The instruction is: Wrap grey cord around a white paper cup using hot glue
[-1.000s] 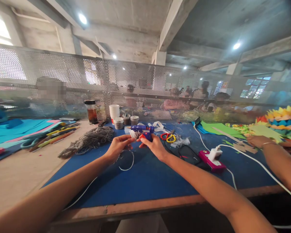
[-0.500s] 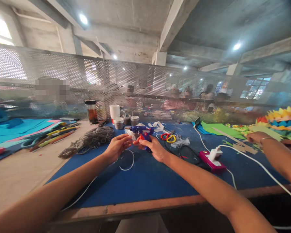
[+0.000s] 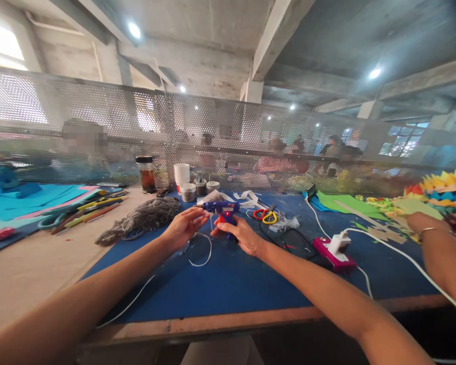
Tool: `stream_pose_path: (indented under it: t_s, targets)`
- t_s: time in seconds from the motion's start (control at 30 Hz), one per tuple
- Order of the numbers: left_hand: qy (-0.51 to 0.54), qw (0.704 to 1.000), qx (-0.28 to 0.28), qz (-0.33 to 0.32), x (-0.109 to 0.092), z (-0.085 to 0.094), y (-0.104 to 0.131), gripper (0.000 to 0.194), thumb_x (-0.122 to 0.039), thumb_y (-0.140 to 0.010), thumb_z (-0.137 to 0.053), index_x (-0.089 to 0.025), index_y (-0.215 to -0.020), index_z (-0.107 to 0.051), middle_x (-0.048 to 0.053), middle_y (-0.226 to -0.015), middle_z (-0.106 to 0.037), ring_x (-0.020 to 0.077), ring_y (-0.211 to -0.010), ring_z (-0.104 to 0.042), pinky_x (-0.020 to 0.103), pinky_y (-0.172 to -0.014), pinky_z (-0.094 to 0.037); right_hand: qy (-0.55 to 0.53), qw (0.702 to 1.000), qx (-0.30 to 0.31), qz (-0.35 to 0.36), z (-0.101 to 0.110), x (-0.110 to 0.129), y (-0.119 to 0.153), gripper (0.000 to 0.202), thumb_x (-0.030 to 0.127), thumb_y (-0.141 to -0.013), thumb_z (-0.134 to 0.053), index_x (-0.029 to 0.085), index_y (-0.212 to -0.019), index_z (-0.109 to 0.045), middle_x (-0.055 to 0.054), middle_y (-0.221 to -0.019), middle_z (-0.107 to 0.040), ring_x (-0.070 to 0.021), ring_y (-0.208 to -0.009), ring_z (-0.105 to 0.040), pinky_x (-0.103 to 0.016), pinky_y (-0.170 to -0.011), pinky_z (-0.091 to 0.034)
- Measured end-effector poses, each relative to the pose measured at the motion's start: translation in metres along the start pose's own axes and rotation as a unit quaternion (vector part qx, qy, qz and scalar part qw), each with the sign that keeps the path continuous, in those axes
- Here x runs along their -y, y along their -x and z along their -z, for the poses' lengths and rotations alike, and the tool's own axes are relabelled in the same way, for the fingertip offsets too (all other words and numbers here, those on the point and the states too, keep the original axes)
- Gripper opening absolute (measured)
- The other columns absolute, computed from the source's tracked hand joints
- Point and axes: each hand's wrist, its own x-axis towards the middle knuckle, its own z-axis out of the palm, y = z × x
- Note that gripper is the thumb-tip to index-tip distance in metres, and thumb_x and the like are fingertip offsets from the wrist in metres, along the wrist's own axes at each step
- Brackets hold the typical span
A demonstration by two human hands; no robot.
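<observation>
My right hand [image 3: 241, 232] is wrapped round the handle of a blue glue gun [image 3: 221, 207], which has a red trigger area and a small red light glowing. The gun's nozzle points left, towards my left hand [image 3: 186, 227]. The fingers of my left hand are drawn together just below and beside the nozzle tip; whatever they pinch is too small to make out. Under the hands, a thin white wire [image 3: 210, 251] curls on the blue mat [image 3: 228, 289]. Behind the gun lie white strips [image 3: 247, 198] and red and yellow-handled scissors [image 3: 265, 215].
Grey yarn [image 3: 140, 219], a lidded jar [image 3: 146, 175], paper cups [image 3: 181, 175] and small pots [image 3: 188, 191] stand behind to the left. A magenta power strip [image 3: 332, 253] with a white plug and trailing cable lies right. Another person's hand [image 3: 421, 223] works beside green paper [image 3: 351, 204].
My left hand has shifted slightly down from the nozzle, and the white piece seen there before no longer shows. The glue gun stays in my right hand. The view has shifted slightly.
</observation>
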Motion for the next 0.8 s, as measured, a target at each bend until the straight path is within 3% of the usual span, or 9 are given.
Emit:
stream_pose_path:
  t_s: [0.37, 0.5, 0.67, 0.8]
  targets:
    - [-0.025, 0.999, -0.015, -0.026, -0.001, 0.008, 0.001, 0.027, -0.002, -0.068, -0.069, -0.013, -0.091, -0.067, 0.004, -0.083, -0.069, 0.0107, -0.066, -0.065, 0.02, -0.068, -0.055, 0.063, 0.997, 0.043, 0.021, -0.002, 0.001, 0.004, 0.023, 0.035, -0.079, -0.063, 0.018, -0.094, -0.061, -0.003, -0.08, -0.07, -0.0185, -0.082, -0.066, -0.037, -0.085, -0.049]
    - [-0.071, 0.996, -0.025, -0.05, -0.004, 0.01, 0.0, 0.023, -0.014, -0.066, -0.076, -0.015, -0.087, -0.068, 0.003, -0.08, -0.069, 0.013, -0.072, -0.065, 0.022, -0.067, -0.052, 0.13, 0.989, -0.002, 0.064, 0.001, 0.006, 0.002, 0.022, 0.036, -0.079, -0.062, 0.018, -0.092, -0.063, -0.004, -0.081, -0.07, -0.0188, -0.088, -0.066, -0.035, -0.089, -0.048]
    - [-0.167, 0.982, -0.036, -0.084, -0.005, 0.005, 0.003, 0.028, -0.03, -0.066, -0.079, -0.014, -0.088, -0.07, 0.006, -0.082, -0.069, 0.0135, -0.075, -0.063, 0.022, -0.066, -0.047, 0.175, 0.976, -0.084, 0.1, 0.007, 0.013, -0.001, 0.026, 0.038, -0.083, -0.055, 0.018, -0.099, -0.06, 0.0, -0.068, -0.067, -0.0162, -0.066, -0.066, -0.032, -0.074, -0.053]
    - [-0.229, 0.966, -0.028, -0.116, -0.003, 0.0, 0.007, 0.027, -0.034, -0.067, -0.077, -0.015, -0.086, -0.072, 0.006, -0.081, -0.07, 0.0141, -0.075, -0.062, 0.023, -0.069, -0.046, 0.264, 0.949, -0.12, 0.127, 0.011, 0.012, 0.001, 0.028, 0.04, -0.086, -0.051, 0.017, -0.1, -0.059, 0.003, -0.058, -0.06, -0.013, -0.051, -0.059, -0.027, -0.061, -0.051]
